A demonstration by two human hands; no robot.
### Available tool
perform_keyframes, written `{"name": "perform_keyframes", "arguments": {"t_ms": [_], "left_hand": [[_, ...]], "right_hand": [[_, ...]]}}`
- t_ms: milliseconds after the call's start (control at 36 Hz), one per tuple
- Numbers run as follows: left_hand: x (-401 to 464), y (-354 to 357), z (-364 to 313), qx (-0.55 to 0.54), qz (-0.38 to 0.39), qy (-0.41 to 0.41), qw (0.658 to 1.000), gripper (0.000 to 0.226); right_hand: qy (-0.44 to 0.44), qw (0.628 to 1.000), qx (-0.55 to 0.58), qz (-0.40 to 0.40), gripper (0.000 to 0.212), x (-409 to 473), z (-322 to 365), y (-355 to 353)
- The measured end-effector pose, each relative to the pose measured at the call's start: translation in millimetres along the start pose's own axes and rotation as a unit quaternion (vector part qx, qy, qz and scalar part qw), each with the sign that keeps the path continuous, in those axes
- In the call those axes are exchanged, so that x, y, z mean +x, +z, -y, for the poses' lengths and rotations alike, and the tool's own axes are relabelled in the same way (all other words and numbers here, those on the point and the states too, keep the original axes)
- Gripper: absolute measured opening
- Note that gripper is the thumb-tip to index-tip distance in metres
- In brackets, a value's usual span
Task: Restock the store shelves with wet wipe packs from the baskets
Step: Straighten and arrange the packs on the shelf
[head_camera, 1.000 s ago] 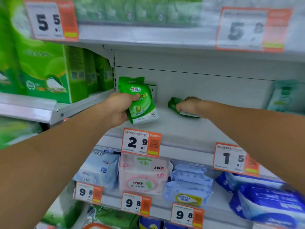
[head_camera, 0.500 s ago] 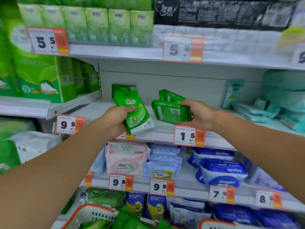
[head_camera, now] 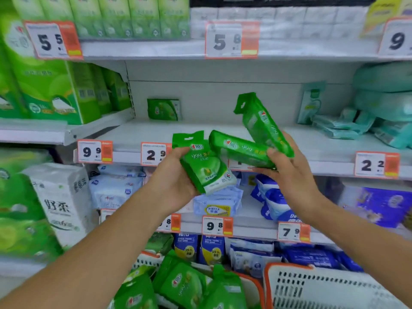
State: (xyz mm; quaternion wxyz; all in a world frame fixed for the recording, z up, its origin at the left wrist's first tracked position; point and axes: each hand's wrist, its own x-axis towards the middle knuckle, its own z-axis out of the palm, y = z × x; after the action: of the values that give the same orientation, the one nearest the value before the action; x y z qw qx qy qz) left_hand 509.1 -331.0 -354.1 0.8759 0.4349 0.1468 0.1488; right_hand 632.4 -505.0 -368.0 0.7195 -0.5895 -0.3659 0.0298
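Both hands have pulled back from the shelf since a moment ago, and the packs they hold came back with them. That likely means these packs are not put away yet. The left hand has its fingers curled around one green wet wipe pack, face up. Just to the right of it, the right hand holds two more green packs, its thumb pressed on top and its fingers under them. One of the two sticks up and the other lies flat. They touch the left pack at its top corner.

Behind the fingers is the middle shelf, with one small green pack standing at the back. Below the hands is a basket full of green packs. A second basket sits to its right.

Things at the edges look blurry. The small words on the price tags are too tiny to read. Both baskets are cut off at the bottom, so I cannot tell what the second one holds
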Motion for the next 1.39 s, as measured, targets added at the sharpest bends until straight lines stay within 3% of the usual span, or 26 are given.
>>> {"name": "perform_keyframes", "arguments": {"t_ms": [56, 83, 167, 278, 333, 389, 472, 528, 694, 750, 833, 972, 1056, 1139, 1250, 1389], "left_hand": [[-3.7, -2.0, 11.8, -0.022, 0.025, 0.004, 0.999, 0.035], [-4.8, -2.5, 16.9, -0.033, 0.043, 0.007, 0.999, 0.040], [-5.2, -2.4, 24.5, -0.041, 0.060, 0.017, 0.997, 0.066], [1.3, -9.8, 31.3, -0.026, -0.011, 0.055, 0.998, 0.049], [3.6, -18.2, 32.9, -0.029, -0.028, 0.059, 0.997, 0.047], [4.2, -24.0, 32.7, -0.028, -0.035, 0.063, 0.997, 0.051], [5.8, -27.4, 36.4, -0.019, -0.051, 0.082, 0.995, 0.062], [7.0, -27.8, 41.8, -0.004, -0.053, 0.096, 0.994, 0.067], [1.4, -27.8, 42.1, 0.034, -0.016, 0.029, 0.999, 0.065], [0.6, -30.8, 45.9, 0.061, -0.019, 0.032, 0.997, 0.057], [-1.9, -33.0, 53.1, 0.111, -0.060, 0.055, 0.990, 0.071], [-4.1, -38.8, 53.4, 0.110, -0.083, 0.073, 0.988, 0.077], [-6.0, -44.7, 52.6, 0.123, -0.090, 0.084, 0.985, 0.079], [-10.2, -54.0, 52.1, 0.145, -0.086, 0.084, 0.982, 0.079], [-21.5, -66.8, 52.6, 0.248, -0.090, 0.107, 0.959, 0.068], [-38.0, -95.7, 44.6, 0.318, -0.088, 0.080, 0.941, 0.090]], "right_hand": [[-0.124, 0.968, -0.219, 0.018, 0.054, -16.1, -13.4, -1.1], [-0.157, 0.948, -0.275, 0.025, 0.061, -22.8, -20.0, 0.2], [-0.178, 0.919, -0.343, 0.082, 0.073, -37.9, -36.1, 10.3], [-0.222, 0.859, -0.441, 0.138, 0.080, -49.7, -50.2, 20.3], [-0.209, 0.869, -0.420, 0.158, 0.086, -54.6, -49.4, 24.8], [-0.170, 0.904, -0.354, 0.171, 0.090, -56.1, -46.4, 28.5], [-0.084, 0.951, -0.272, 0.120, 0.093, -50.0, -38.3, 34.6], [-0.011, 0.961, -0.259, 0.093, 0.101, -41.6, -33.7, 35.3], [0.135, 0.983, -0.099, 0.081, 0.062, -29.3, -25.5, 23.8], [0.197, 0.979, -0.009, 0.058, 0.067, -29.1, -26.4, 22.2], [0.279, 0.958, 0.067, 0.025, 0.079, -31.3, -29.4, 22.3], [0.331, 0.925, 0.182, -0.036, 0.062, -36.8, -33.4, 21.3], [0.329, 0.921, 0.195, -0.067, 0.056, -35.6, -32.7, 19.0], [0.339, 0.928, 0.154, 0.003, 0.056, -36.0, -28.6, 18.2], [0.389, 0.903, 0.103, 0.148, 0.047, -44.9, -24.7, 23.2], [0.404, 0.896, 0.087, 0.163, 0.047, -56.8, -33.1, 34.9]]}}
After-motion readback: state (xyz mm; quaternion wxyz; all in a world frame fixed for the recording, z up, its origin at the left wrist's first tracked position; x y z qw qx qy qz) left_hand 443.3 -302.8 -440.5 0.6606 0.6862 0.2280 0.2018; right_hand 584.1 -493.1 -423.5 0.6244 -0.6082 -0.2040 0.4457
